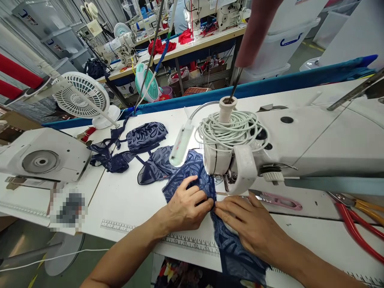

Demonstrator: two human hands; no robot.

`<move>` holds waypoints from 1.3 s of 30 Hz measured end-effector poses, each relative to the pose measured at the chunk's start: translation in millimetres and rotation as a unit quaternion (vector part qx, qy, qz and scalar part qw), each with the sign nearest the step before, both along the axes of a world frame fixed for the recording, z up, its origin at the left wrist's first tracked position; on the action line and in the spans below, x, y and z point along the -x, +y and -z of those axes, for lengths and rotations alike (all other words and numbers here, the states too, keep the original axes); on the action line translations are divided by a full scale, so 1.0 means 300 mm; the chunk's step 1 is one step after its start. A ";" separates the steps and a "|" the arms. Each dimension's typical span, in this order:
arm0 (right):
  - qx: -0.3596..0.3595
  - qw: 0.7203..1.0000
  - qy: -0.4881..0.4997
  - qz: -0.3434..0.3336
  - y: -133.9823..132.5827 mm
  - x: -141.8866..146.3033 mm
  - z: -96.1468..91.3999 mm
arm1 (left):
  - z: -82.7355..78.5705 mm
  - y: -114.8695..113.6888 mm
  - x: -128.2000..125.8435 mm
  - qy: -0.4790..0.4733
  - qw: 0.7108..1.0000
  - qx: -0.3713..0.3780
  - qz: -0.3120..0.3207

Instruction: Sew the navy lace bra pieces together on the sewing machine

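A navy lace bra (201,170) lies at the sewing machine (219,156), its edge running under the presser foot area. My left hand (190,204) pinches the fabric edge just in front of the needle area, index finger stretched out over the lace. Beside it, the fingertips of my right hand (243,220) press the same edge, close to the left fingers. The lower part of the lace (237,256) passes beneath my right hand and hangs over the table's front edge. More navy lace pieces (147,136) lie to the left on the table.
Pink-handled thread snips (285,201) and red-handled pliers (354,224) lie at the right. A work lamp (182,144) and a coil of pale cord (231,128) sit by the machine head. Further left are a white fan (82,94) and another machine (45,160).
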State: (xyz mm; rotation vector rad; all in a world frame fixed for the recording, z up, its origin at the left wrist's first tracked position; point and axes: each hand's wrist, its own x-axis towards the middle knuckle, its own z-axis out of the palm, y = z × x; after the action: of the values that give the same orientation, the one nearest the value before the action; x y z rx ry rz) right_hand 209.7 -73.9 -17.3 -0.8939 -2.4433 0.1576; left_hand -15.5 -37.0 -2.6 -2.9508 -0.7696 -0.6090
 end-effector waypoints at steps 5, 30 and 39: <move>0.001 1.000 -0.001 -0.001 -0.003 -0.003 0.005 | 0.002 -0.003 -0.004 -0.004 1.000 0.008 -0.005; 0.001 1.000 0.015 -0.001 -0.005 0.000 0.001 | 0.007 0.005 0.008 -0.032 0.998 0.048 -0.007; 0.010 0.997 0.047 0.053 0.008 0.001 -0.002 | -0.012 -0.017 -0.015 0.018 1.000 0.014 0.006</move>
State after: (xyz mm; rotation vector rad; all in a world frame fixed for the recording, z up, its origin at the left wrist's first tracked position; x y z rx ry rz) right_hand 209.3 -71.6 -16.7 -0.9999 -2.3057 0.1813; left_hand -10.9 -42.0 1.0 -2.9845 -0.7643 -0.5482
